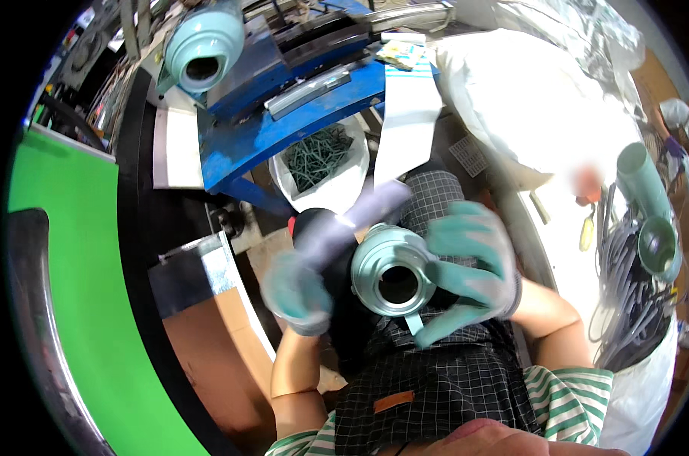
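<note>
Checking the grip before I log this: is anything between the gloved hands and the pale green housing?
Nothing visible. The right hand grips the pale green housing directly; the left hand holds a blurred grey tool just beside it.

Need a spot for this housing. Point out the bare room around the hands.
Free: the brown board left of the left hand, below the grey block. Crowded: the lap under the metal housing in the right hand, the screw bag ahead, cables right.
</note>
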Action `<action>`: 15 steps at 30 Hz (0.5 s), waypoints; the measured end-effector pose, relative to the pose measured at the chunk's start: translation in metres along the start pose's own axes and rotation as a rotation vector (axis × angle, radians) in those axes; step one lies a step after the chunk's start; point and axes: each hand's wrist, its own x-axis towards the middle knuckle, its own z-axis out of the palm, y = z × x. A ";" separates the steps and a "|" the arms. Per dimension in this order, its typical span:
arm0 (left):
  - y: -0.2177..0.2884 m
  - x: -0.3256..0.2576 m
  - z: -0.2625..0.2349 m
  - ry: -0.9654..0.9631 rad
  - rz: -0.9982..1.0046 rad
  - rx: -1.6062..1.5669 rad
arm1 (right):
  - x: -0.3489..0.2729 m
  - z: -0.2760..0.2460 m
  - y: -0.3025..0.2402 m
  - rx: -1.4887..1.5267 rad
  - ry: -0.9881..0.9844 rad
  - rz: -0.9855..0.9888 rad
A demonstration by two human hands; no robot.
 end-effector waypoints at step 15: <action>-0.004 0.011 0.072 0.108 -0.836 -1.327 | -0.063 0.017 0.019 0.428 0.072 0.371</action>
